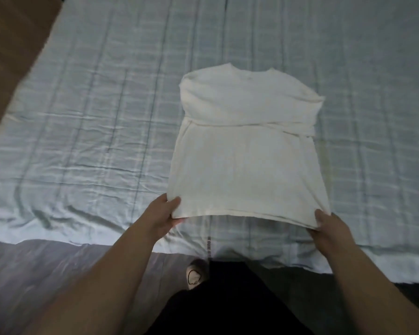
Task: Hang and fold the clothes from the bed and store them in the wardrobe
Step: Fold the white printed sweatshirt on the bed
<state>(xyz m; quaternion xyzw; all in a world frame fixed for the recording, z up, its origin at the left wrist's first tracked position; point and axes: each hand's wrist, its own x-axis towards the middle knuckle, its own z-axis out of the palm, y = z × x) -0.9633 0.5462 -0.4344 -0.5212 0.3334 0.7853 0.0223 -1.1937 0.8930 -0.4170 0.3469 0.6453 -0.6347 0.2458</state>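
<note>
Shirt: we see one cream-white shirt point(247, 146) lying on the bed, neckline at the far end, hem toward us; both sleeves are folded in across the middle, so its outline is a narrow rectangle with a seam-like band across the chest.
Hem: the near edge is raised a little off the bedspread, stretched between our two hands.
Left hand: our left hand point(163, 215) is closed on the hem's left corner, thumb on top, fingers beneath.
Right hand: our right hand point(330, 224) pinches the hem's right corner the same way.
Count: one shirt, two hands, one foot point(195, 276) visible on the floor below.
Bed: the bedspread point(82, 117) is pale blue-green with faint checked lines, creased near the front edge.
Room: grey wood-look floor point(46, 274) in front of the bed; a brown surface point(12, 49) runs along the upper left, and we cannot tell what it is.
</note>
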